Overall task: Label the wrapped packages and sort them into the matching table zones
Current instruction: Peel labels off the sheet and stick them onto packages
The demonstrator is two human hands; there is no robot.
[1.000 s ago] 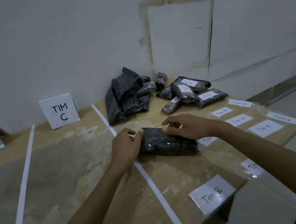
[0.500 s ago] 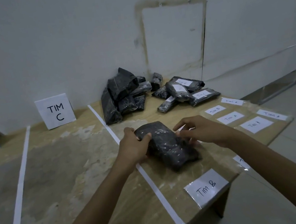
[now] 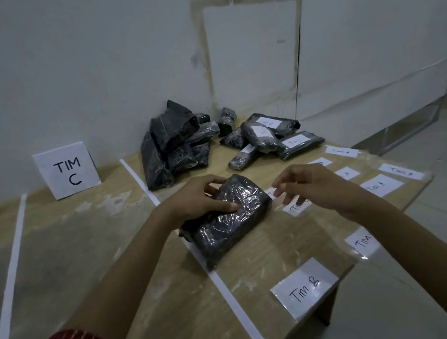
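A black package wrapped in clear film lies on the wooden table, across a white tape line. My left hand grips its far left end, thumb on top. My right hand is just right of the package, apart from it, with bent fingers reaching down onto a white paper label. Whether the fingertips pinch the label is hidden. More labels lie to the right, one reading TIM A.
A TIM C sign stands against the wall. Unlabelled black packages are heaped at the back, with labelled ones beside them. A TIM B label sits by the near table edge. Another tape line runs at left.
My left hand has turned the package so it lies lengthwise toward me. My right hand has left the package and moved right onto the labels.
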